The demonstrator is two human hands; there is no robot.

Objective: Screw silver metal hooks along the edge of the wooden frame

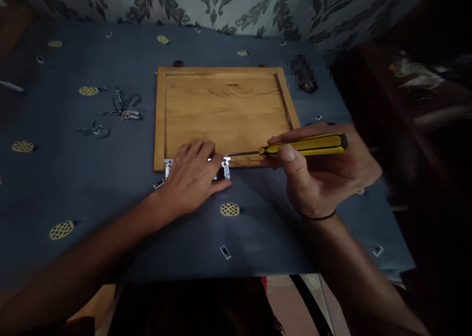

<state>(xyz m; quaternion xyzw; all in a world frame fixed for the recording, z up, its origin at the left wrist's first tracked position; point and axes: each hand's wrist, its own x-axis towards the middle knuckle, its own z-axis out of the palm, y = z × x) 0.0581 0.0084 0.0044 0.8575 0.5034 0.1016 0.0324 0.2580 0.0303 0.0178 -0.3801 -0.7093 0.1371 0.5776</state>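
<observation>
A framed wooden panel (221,110) lies flat in front of me. My left hand (193,176) rests over its near edge, its fingers and thumb closed about a shiny metal bracket (226,169). The hand hides the bracket's middle; both ends show. My right hand (320,174) grips a screwdriver (306,145) by its yellow and black handle, thumb on top. The thin shaft points left, almost level, and its tip is at the bracket's right end. I cannot tell whether it touches a screw.
A blue cloth (121,218) with pineapple prints covers the table. Left of the panel lie pliers (127,111) and another small tool (95,129). A dark object (308,85) sits beyond the panel's far right corner. Patterned fabric (214,7) hangs behind; dark furniture stands at right.
</observation>
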